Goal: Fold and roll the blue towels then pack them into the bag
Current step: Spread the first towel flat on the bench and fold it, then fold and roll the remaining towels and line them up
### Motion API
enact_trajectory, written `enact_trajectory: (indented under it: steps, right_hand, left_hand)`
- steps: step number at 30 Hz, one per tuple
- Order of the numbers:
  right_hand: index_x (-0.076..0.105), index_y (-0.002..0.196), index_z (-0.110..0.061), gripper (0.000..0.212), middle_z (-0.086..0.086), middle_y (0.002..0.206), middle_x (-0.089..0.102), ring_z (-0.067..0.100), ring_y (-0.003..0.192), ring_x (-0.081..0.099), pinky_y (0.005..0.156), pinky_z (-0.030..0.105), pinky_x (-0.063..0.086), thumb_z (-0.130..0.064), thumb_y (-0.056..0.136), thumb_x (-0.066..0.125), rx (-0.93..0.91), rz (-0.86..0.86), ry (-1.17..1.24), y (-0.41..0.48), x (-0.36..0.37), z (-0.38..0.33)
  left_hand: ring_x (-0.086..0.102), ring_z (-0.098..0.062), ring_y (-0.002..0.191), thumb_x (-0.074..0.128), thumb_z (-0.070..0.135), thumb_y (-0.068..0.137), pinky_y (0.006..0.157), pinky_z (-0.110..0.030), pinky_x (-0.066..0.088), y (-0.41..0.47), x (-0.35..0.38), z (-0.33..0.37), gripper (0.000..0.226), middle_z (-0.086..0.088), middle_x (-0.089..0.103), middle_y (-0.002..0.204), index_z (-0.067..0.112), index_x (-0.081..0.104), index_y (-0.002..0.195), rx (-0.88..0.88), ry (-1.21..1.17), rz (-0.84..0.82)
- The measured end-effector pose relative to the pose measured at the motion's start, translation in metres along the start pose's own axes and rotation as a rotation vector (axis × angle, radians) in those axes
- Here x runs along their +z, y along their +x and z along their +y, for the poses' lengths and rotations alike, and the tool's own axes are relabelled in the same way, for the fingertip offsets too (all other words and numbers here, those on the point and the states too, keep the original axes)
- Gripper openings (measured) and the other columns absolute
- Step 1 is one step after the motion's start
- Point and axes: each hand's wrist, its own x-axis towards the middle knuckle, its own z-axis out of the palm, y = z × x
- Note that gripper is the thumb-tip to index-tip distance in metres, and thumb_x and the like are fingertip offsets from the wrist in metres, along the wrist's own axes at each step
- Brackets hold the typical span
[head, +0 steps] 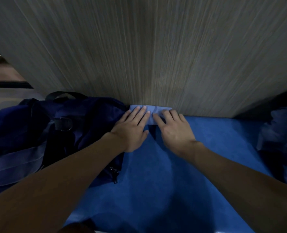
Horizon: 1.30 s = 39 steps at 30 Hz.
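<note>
Centre frame: left hand and right hand pressed the folded towel, fingers extended flat, not clenched. Navy bag lay left.

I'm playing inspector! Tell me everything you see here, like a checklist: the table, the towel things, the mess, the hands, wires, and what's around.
Surface: bright blue cloth, wrinkled, covers it.
Job's things: light blue towel, folded small, against the panel; navy bag lies just left of it.
Clutter: heap of bluish cloth at the right edge, too blurred to identify.
Hands: left hand and right hand both lie flat, pressing on the towel.
Cables: nothing seen.
Surroundings: wood-grain panel stands behind; dim floor at far left.
</note>
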Motion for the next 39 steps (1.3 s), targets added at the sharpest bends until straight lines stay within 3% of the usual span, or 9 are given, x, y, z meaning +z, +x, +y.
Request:
enact_trajectory:
  steps: [6,12,15,18,23,28,31,34,39]
  right_hand:
    - [0.032,0.145,-0.008,0.075,0.010,0.146,0.033,0.028,0.134,0.033,0.104,0.050,0.033,-0.018,0.076,0.060,-0.035,-0.119,-0.026,-0.012,-0.007,0.002]
    - [0.015,0.151,-0.013,0.084,0.007,0.148,0.027,0.025,0.134,0.030,0.109,0.046,0.026,-0.024,0.081,0.060,-0.030,-0.120,-0.053,-0.027,-0.041,0.017]
    - [0.021,0.149,-0.016,0.080,0.007,0.145,0.031,0.026,0.127,0.036,0.103,0.043,0.029,-0.025,0.079,0.061,0.013,-0.114,-0.062,-0.047,-0.066,0.037]
    - [0.031,0.144,-0.015,0.072,0.008,0.137,0.040,0.028,0.119,0.042,0.096,0.042,0.034,-0.023,0.078,0.059,0.086,-0.077,-0.093,-0.077,-0.095,0.067]
    - [0.053,0.104,-0.014,0.033,0.008,0.102,0.055,0.032,0.093,0.052,0.076,0.043,0.039,-0.021,0.072,0.051,0.250,0.099,-0.126,-0.135,-0.143,0.125]
    - [0.062,0.089,-0.012,0.037,0.011,0.095,0.059,0.035,0.089,0.055,0.073,0.043,0.041,-0.024,0.068,0.034,0.476,0.131,-0.129,-0.192,-0.175,0.183]
    - [0.064,0.101,-0.008,0.039,0.018,0.118,0.056,0.039,0.107,0.052,0.084,0.048,0.041,-0.023,0.078,0.036,0.577,0.034,-0.096,-0.220,-0.182,0.211]
    - [0.052,0.126,-0.013,0.036,0.013,0.148,0.029,0.035,0.134,0.027,0.103,0.047,0.028,-0.024,0.092,0.045,0.610,-0.091,-0.007,-0.239,-0.179,0.230]
    - [0.043,0.137,-0.014,0.043,0.006,0.156,0.012,0.031,0.138,0.018,0.105,0.044,0.026,-0.024,0.095,0.042,0.571,-0.135,-0.001,-0.248,-0.176,0.242]
  left_hand:
    - [-0.020,-0.018,0.148,0.016,0.045,0.103,0.122,-0.041,-0.003,-0.002,-0.004,0.006,0.067,-0.005,-0.021,0.161,0.013,-0.014,0.153,-0.026,-0.012,-0.041]
    - [0.004,-0.024,0.150,0.021,0.037,0.104,0.121,-0.042,0.012,0.003,-0.035,0.020,0.056,-0.007,0.006,0.163,0.015,0.011,0.155,-0.050,-0.155,0.060]
    - [0.030,-0.026,0.141,0.029,0.032,0.103,0.113,-0.042,0.028,0.008,-0.060,0.047,0.050,-0.009,0.034,0.153,0.013,0.031,0.149,-0.014,-0.219,0.190]
    - [0.052,-0.033,0.119,0.039,0.027,0.098,0.097,-0.045,0.044,0.021,-0.093,0.086,0.038,-0.011,0.057,0.128,0.013,0.053,0.131,-0.036,-0.332,0.278]
    - [0.064,-0.030,0.101,0.051,0.023,0.088,0.085,-0.040,0.052,0.042,-0.150,0.170,0.023,-0.006,0.069,0.106,0.021,0.066,0.105,0.049,-0.537,0.348]
    - [0.065,-0.023,0.095,0.060,0.022,0.088,0.082,-0.035,0.052,0.051,-0.190,0.259,0.015,-0.001,0.071,0.098,0.018,0.068,0.101,0.159,-0.688,0.377]
    - [0.064,-0.023,0.092,0.070,0.022,0.083,0.078,-0.028,0.048,0.060,-0.199,0.296,0.019,-0.006,0.067,0.100,0.014,0.067,0.101,0.220,-0.743,0.335]
    - [0.061,-0.018,0.089,0.079,0.025,0.078,0.079,-0.026,0.047,0.066,-0.201,0.320,0.034,-0.004,0.064,0.101,0.014,0.065,0.106,0.257,-0.752,0.233]
    - [0.064,-0.020,0.087,0.080,0.035,0.076,0.079,-0.038,0.054,0.075,-0.197,0.338,0.037,0.002,0.067,0.088,0.020,0.064,0.105,0.212,-0.631,0.188]
